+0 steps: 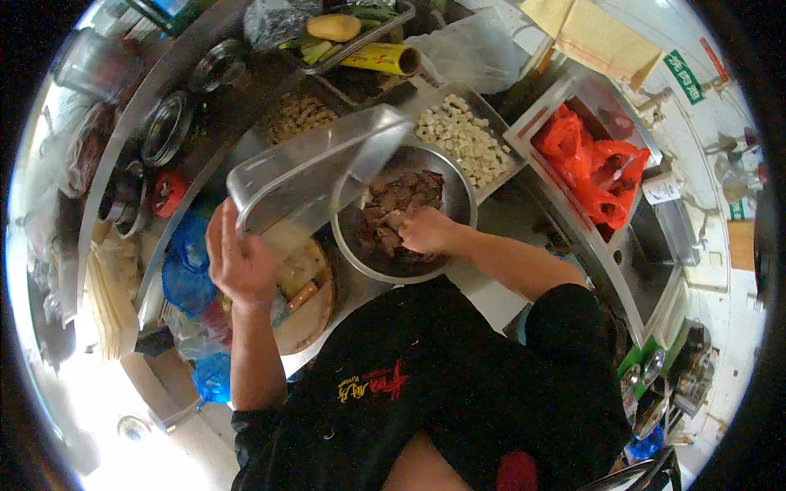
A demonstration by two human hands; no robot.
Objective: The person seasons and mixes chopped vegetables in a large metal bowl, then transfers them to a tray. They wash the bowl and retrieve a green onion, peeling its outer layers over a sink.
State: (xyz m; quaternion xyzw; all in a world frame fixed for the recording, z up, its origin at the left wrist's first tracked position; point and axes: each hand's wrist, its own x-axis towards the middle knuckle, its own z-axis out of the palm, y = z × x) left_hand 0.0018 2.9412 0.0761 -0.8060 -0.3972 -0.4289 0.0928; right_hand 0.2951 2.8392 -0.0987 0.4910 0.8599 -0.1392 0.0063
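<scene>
My left hand (242, 255) grips one end of a rectangular see-through food pan (307, 172), which is raised and tipped on its side. The pan's far end hangs over the left rim of a round stainless steel bowl (468, 230). Dark brown sliced meat (393, 212) lies heaped in the bowl. Down inside the bowl, my right hand (430, 232) has its fingers curled into the meat; the fingertips are partly hidden. Below the pan is a round wooden chopping board (316, 319) with a wooden-handled knife (303, 295) on it.
A steel tray of pale diced cubes (463, 141) adjoins the bowl. Chopped pieces (301, 116) lie behind the pan. Red plastic bags (589, 162) fill a sink at right. Blue plastic bags (187, 264) sit left. A yellow roll (381, 58) rests near a vegetable basket.
</scene>
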